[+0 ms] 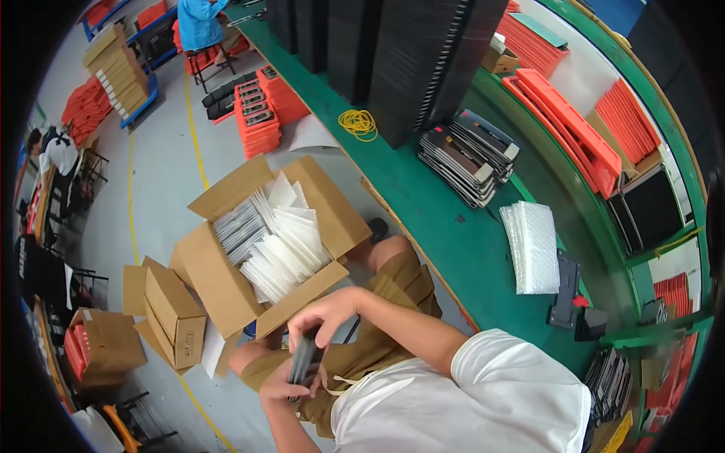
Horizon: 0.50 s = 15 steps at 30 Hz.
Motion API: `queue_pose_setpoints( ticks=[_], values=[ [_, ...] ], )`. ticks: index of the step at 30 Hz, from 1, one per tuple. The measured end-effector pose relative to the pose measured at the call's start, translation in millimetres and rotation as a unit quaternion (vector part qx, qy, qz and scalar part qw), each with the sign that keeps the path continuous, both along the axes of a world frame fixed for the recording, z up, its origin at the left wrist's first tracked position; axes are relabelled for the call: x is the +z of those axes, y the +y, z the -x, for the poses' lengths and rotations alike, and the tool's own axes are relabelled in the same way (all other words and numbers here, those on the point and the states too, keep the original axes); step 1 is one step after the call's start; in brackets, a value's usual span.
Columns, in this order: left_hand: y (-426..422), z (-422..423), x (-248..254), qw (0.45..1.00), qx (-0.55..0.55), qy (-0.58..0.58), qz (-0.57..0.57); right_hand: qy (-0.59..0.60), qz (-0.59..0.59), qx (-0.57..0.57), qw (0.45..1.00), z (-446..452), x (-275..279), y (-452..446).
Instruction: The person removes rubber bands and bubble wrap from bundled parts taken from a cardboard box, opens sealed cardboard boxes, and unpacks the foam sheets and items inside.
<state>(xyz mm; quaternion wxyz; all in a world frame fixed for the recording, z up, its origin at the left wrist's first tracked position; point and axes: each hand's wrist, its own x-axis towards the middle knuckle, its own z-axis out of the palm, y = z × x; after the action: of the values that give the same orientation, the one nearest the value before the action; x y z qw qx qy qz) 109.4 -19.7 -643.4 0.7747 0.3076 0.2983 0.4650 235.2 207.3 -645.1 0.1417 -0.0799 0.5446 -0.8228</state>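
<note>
A small stack of thin dark panels [306,361] is held upright over my lap. My left hand [287,383] grips its lower end, and my right hand [326,313] closes over its upper end. Just beyond my hands stands an open cardboard box [215,275], filled with white foam-like sleeves [283,257] and a row of grey thin pieces [240,228].
To the right, a green table [445,249] bears stacked dark panels [461,162], white bubble-wrap sleeves [529,245], yellow cord [357,124] and tall black stacks [408,68]. A smaller open box [172,309] is at left. Orange trays [257,117] stand beyond. Another person [200,23] sits far off.
</note>
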Motion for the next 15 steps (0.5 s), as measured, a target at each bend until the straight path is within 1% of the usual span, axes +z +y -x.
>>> queue_pose_setpoints(
  ticks=[1, 2, 3, 4, 5, 6, 7, 8, 9, 11, 12, 13, 14, 15],
  values=[
    [-5, 8, 11, 0.987, -0.037, 0.159, 0.003, 0.024, 0.033, 0.107, 0.993, 8, 5, 0],
    [-7, 11, 22, 0.969, -0.055, 0.239, 0.002, 0.024, 0.031, 0.103, 0.994, 20, 9, -7],
    [-9, 13, 35, 0.946, -0.076, 0.316, 0.003, -0.020, -0.171, 0.225, 0.959, 34, 36, -21],
    [-4, 11, 57, 0.919, -0.072, 0.388, -0.009, -0.065, -0.362, 0.336, 0.867, 40, 51, -30],
    [4, 9, 77, 0.886, -0.065, 0.458, -0.023, -0.065, -0.362, 0.334, 0.868, 38, 41, -41],
    [6, 8, 88, 0.848, -0.056, 0.525, -0.036, -0.001, -0.392, 0.234, 0.890, 33, 25, -59],
    [3, 14, 90, 0.847, -0.055, 0.527, -0.038, 0.065, -0.416, 0.130, 0.897, 31, 23, -68],
    [-1, 27, 91, 0.827, -0.057, 0.559, -0.029, 0.067, -0.421, 0.128, 0.896, 34, 21, -67],
    [-4, 41, 91, 0.805, -0.058, 0.590, -0.021, 0.095, -0.427, 0.066, 0.897, 36, 30, -64],
    [-1, 44, 114, 0.783, -0.058, 0.619, -0.013, 0.146, -0.430, -0.056, 0.889, 34, 55, -62],
    [15, 36, 149, 0.771, -0.040, 0.633, 0.053, 0.146, -0.431, -0.055, 0.889, 30, 76, -58],
    [28, 29, 171, 0.756, -0.021, 0.644, 0.119, 0.097, -0.487, -0.086, 0.864, 24, 104, -50],
    [35, 25, 173, 0.756, -0.019, 0.643, 0.119, 0.048, -0.540, -0.117, 0.832, 16, 127, -40],
    [41, 22, 172, 0.721, 0.131, 0.680, 0.002, 0.032, -0.566, -0.170, 0.806, 4, 145, -27]
  ],
)
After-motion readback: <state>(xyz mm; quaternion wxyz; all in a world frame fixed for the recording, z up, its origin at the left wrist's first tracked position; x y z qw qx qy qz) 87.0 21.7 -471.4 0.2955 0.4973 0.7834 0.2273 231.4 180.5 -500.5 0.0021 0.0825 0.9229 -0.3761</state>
